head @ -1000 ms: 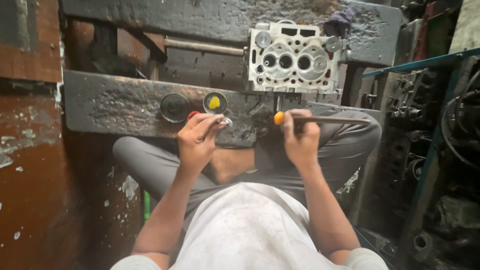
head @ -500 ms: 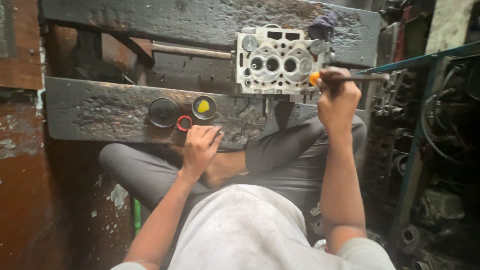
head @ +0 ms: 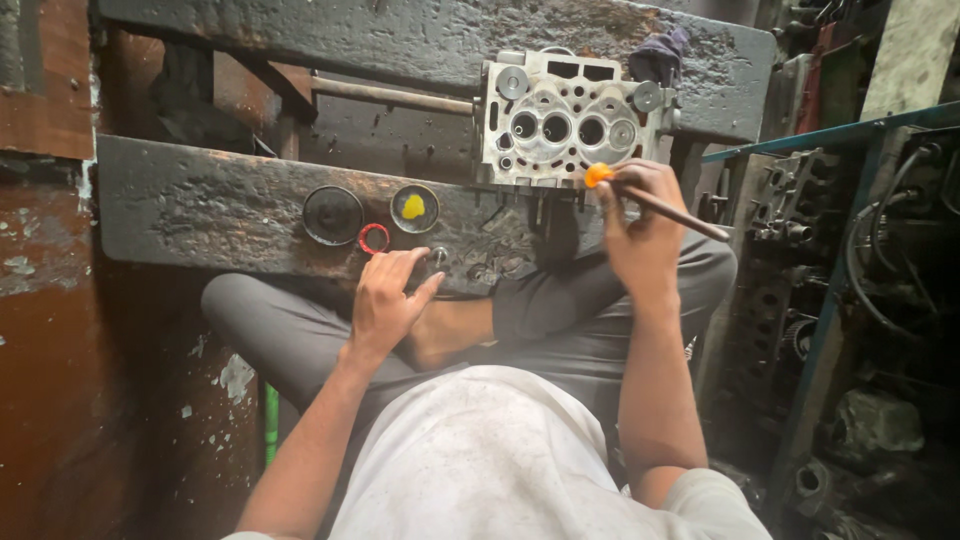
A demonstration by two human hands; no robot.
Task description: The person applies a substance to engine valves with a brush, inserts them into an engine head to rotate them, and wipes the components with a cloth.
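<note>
Head view: right hand [head: 640,235] clenched around dark stick [head: 672,211], orange tip [head: 598,174] touching bottom edge of grey metal engine block [head: 560,120]. Left hand [head: 385,295] loose, fingers resting on dark table [head: 200,205] near red ring [head: 373,238] and yellow paste tin [head: 414,208].

1. The cylinder head [head: 563,120] is bare cast metal, pale grey and matt.
2. The stick [head: 672,209] in my right hand [head: 640,235] looks like dark wood, orange-tipped.
3. The beam [head: 230,210] under my left hand [head: 385,300] is rough, pitted, black with grease.
4. My shirt [head: 490,460] is stained white cloth.
</note>
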